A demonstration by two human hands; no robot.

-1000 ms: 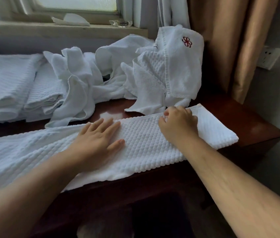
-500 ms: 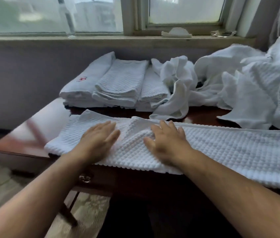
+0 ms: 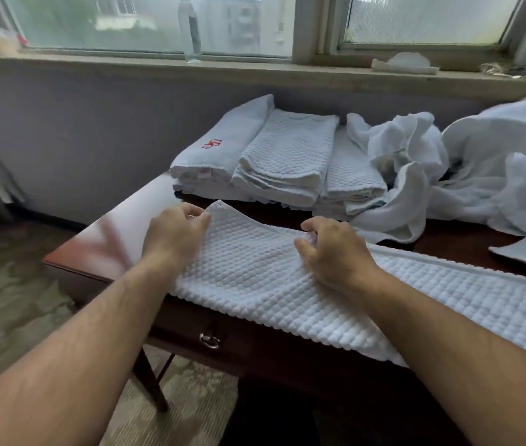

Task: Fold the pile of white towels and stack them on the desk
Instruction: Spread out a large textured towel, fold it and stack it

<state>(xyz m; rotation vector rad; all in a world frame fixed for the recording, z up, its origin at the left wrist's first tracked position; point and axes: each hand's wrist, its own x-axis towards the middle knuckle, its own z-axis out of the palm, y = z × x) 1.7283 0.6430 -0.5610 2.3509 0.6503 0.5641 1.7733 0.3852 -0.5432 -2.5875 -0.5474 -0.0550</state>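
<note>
As left hand (image 3: 174, 235), right hand (image 3: 332, 252) pinch it, towel (image 3: 255, 278) runs left-right.

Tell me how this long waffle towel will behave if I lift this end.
Probably floppy: the waffle towel curls up where the left hand pinches its corner. Its near edge droops over the desk, so the rest would likely sag and drag. The bumpy weave should resist slipping.

No words or numbers are legible. A red pinwheel-like emblem (image 3: 212, 143) is stitched on the leftmost folded towel (image 3: 239, 130).
</note>
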